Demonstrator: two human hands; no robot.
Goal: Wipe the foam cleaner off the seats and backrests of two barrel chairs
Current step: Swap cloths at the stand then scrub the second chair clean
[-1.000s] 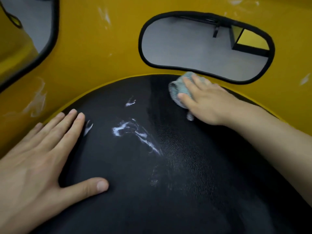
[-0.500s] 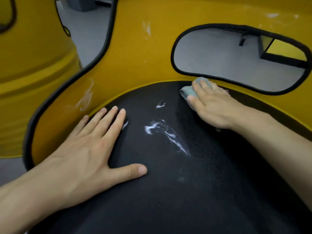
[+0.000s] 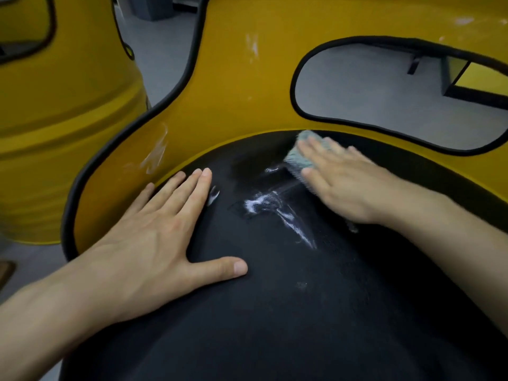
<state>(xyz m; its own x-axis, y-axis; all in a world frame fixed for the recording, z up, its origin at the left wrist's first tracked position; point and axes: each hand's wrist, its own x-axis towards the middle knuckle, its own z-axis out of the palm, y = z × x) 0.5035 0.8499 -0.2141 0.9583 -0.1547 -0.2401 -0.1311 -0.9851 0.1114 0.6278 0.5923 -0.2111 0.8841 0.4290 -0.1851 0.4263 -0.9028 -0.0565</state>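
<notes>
A black round seat (image 3: 275, 312) fills the lower view, ringed by a yellow barrel backrest (image 3: 242, 89). White foam streaks (image 3: 272, 207) lie across the seat's middle, and a small dab (image 3: 272, 169) sits further back. My right hand (image 3: 346, 185) presses a grey-green cloth (image 3: 298, 158) flat on the seat at its back edge, just right of the foam. My left hand (image 3: 154, 243) lies flat with fingers spread on the seat's left side, holding nothing. Foam smears (image 3: 156, 152) mark the backrest's inner wall at the left and higher up (image 3: 252, 46).
A second yellow barrel chair (image 3: 55, 119) stands to the left, across a narrow gap of grey floor (image 3: 162, 53). An oval cut-out (image 3: 384, 94) in the backrest shows grey floor and a black-framed yellow piece of furniture (image 3: 478, 81) beyond.
The view has drifted left and back, bringing the second chair into sight. My right hand has slid the cloth a little left along the seat's back edge toward the foam. My left hand stays planted.
</notes>
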